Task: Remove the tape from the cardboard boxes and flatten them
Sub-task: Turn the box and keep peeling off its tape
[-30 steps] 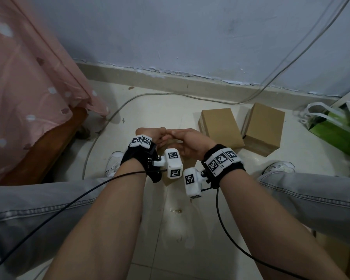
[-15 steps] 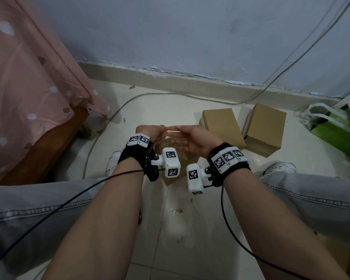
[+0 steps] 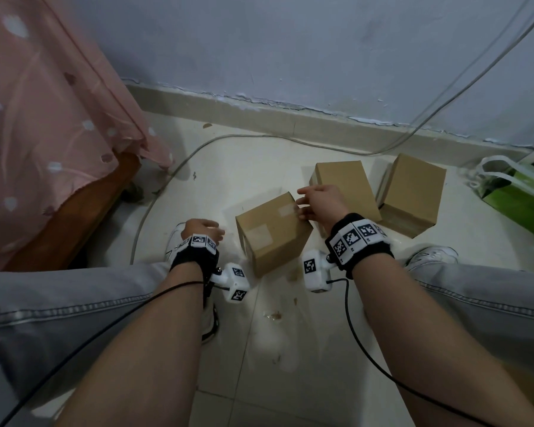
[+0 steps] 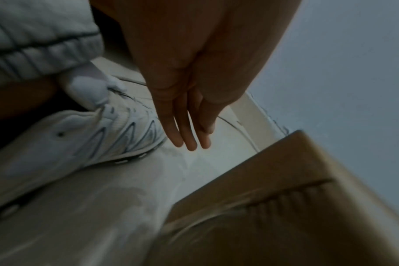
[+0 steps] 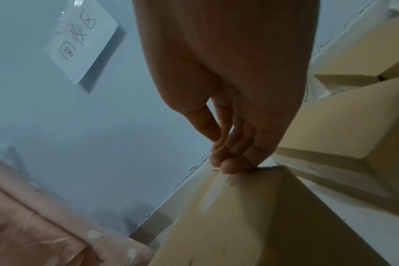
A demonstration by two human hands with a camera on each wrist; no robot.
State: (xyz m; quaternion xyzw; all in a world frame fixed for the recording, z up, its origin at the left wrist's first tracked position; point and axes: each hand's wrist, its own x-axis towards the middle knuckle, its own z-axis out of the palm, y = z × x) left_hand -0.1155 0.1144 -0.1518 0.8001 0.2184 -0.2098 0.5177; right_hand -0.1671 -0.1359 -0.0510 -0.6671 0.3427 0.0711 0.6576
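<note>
Sitting on the pale tiled floor (image 3: 216,192) between the feet: a small brown cardboard box (image 3: 272,232) with clear tape patches. Touching its far top corner with fingertips (image 5: 233,165): the right hand (image 3: 321,201), fingers nearly straight. Hanging just left of the box, apart from it, above a white sneaker (image 4: 80,136): the left hand (image 3: 201,230), fingers straight, holding nothing. Standing behind: two more brown cardboard boxes (image 3: 346,186).
</note>
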